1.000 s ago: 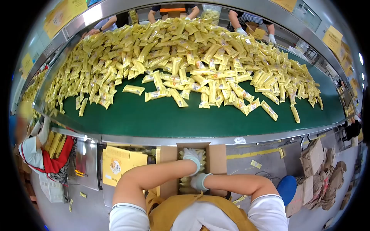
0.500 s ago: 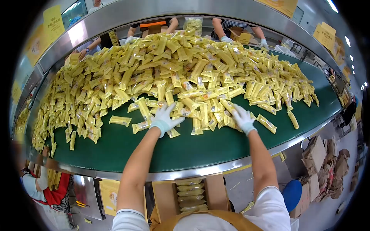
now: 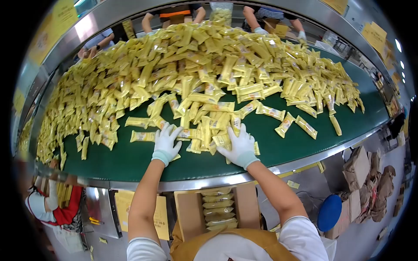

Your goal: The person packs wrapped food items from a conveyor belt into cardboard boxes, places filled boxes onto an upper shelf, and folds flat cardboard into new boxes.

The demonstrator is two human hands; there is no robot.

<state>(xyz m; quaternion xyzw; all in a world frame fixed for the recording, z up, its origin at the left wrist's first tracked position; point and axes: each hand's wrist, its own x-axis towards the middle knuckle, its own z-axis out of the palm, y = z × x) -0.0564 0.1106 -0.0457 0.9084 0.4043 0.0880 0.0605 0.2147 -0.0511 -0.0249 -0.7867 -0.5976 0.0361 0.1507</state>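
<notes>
A big heap of yellow snack packets (image 3: 191, 56) covers much of the green conveyor belt (image 3: 287, 150). Both my hands wear white gloves and lie at the heap's near edge. My left hand (image 3: 166, 143) has its fingers spread, touching a packet (image 3: 143, 136) that lies crosswise. With fingers apart, my right hand (image 3: 240, 147) rests against packets at the right of a small cluster (image 3: 204, 130) between the two hands. Neither hand is closed round a packet. Parts of the packets under my fingers are hidden.
Below the belt's metal edge (image 3: 209, 184), an open cardboard box (image 3: 189, 215) holds a row of packets. A blue round stool (image 3: 329, 212) and brown cartons (image 3: 356, 169) stand at the right. Co-workers' gloved hands (image 3: 260, 31) are across the belt; another person (image 3: 52, 204) is at lower left.
My right hand has moved left, closer to my left hand, which has shifted slightly left. The packets between them are bunched closer together. A few packets lie apart to the right.
</notes>
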